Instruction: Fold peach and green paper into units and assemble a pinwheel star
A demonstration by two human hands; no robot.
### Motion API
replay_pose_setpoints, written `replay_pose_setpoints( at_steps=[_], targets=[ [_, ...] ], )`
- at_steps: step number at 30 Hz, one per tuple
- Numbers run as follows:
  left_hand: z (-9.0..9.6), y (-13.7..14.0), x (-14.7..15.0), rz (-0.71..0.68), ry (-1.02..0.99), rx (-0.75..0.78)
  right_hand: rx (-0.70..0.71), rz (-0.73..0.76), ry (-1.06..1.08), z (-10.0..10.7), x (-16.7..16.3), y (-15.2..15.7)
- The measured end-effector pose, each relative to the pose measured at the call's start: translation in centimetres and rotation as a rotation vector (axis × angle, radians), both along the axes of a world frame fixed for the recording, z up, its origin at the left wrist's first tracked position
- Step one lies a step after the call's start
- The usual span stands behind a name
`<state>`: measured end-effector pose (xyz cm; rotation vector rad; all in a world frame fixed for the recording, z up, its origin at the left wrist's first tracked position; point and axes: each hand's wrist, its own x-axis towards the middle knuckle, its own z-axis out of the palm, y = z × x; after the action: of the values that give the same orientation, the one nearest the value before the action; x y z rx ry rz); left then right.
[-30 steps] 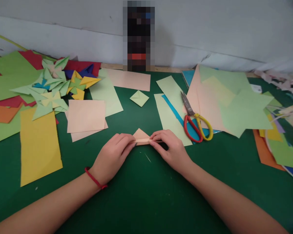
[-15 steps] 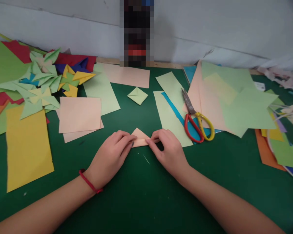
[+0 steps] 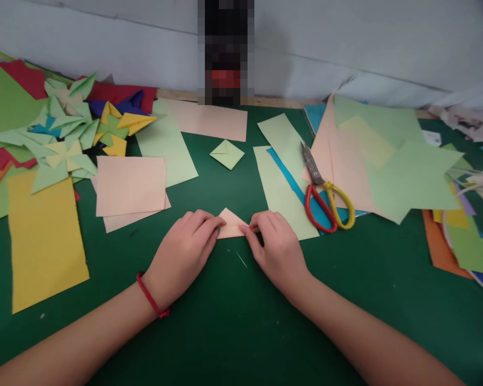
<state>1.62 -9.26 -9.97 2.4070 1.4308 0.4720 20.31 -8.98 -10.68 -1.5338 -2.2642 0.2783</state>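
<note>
**Folded pink paper (image 3: 232,229) pinched at both ends, on green tabletop (image 3: 209,332)**

Workpiece: centre of view, between the two hands and nearest their fingertips. Its pointed corner faces away from the person; the straight edge faces the person. A crease runs across it.

Left hand (image 3: 188,244): thumb and fingers pinch the left end. Red cord (image 3: 152,296) around the wrist. Right hand (image 3: 278,241): thumb and index finger pinch the right end, other fingers curled. Fingers cover both ends of the paper, so those corners cannot be read.

Surroundings: a pale green folded diamond (image 3: 227,156) lies beyond the workpiece, apart from it. Left of it, pink rectangles (image 3: 131,185) overlap, the upper one partly covering a light green sheet (image 3: 181,155). Farther left: a yellow sheet (image 3: 48,241), with folded paper stars (image 3: 66,155) heaped at and beyond its far end.

Right side: scissors (image 3: 316,179), one red handle and one yellow, lie beyond the right hand, blades pointing away. They rest across paper, beside a blue strip (image 3: 285,171) on a light green piece (image 3: 271,185). Large overlapping sheets (image 3: 418,182) lie farther right.

Nearest obstacles around the hands: the light green piece just beyond the right hand; the pink rectangles near the left.
</note>
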Motion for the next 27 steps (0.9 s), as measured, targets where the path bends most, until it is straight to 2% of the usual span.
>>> replay_pose_setpoints(
  at_steps=[15, 17, 22, 24, 27],
  targets=[
    [0.2, 0.3, 0.1, 0.004, 0.062, -0.054, -0.018, 0.008, 0.061, -0.1, 0.2, 0.1],
    [0.3, 0.2, 0.1, 0.007, 0.093, -0.013, -0.024, 0.007, 0.054, -0.1, 0.2, 0.1],
    [0.9, -0.7, 0.5, -0.030, 0.209, 0.202, -0.018, 0.008, 0.008, 0.0, 0.1, 0.2],
    [0.9, -0.9, 0.7, -0.080, 0.224, 0.230, 0.009, 0.013, -0.017, 0.0, 0.1, 0.3],
    [0.7, -0.9, 0.9, -0.133, 0.214, 0.193, 0.057, 0.008, -0.031, 0.1, 0.0, 0.3]
  ],
)
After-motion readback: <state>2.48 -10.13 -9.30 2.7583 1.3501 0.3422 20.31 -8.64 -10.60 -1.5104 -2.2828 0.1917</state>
